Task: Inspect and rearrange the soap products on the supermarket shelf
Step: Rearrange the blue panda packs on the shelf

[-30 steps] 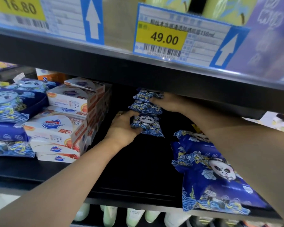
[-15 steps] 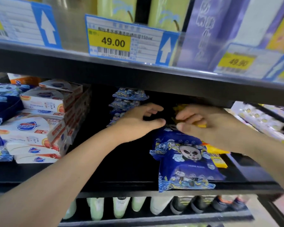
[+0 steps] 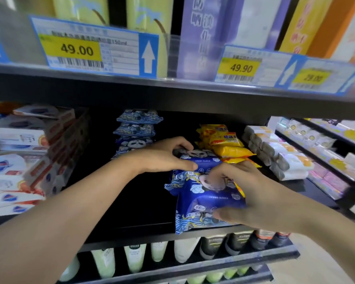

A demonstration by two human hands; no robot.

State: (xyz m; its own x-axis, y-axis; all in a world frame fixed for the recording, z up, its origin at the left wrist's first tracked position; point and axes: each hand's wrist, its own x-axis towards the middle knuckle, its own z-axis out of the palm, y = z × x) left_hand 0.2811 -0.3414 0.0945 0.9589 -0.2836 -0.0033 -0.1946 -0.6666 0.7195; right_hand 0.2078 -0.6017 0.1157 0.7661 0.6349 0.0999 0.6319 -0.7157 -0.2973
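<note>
While gripping the front blue panda soap pack [image 3: 205,203] at the shelf lip, with right hand [image 3: 252,193] pinching it thumb below and fingers curled over the top; left hand [image 3: 164,158] curled over the rear blue panda pack [image 3: 197,158] just behind, thumb along its near edge. Both packs lying flat on the black shelf [image 3: 135,206], touching each other, between a back stack of panda packs [image 3: 135,130] and yellow soap packs [image 3: 225,144] on the right.

Likely trouble: front pack overhanging the edge, so a loosened pinch could drop it onto the tubes [image 3: 135,261] below. Slick film wrap, probably slippery. Right knuckles touching the yellow packs; a sideways pull could drag them out of line.

Dark, shadowed shelf deck under an upper shelf carrying price tags [image 3: 80,50]. White boxed soaps [image 3: 19,160] stacked at left, pale wrapped bars [image 3: 281,156] at right. Supermarket aisle, bright shelving beyond.
</note>
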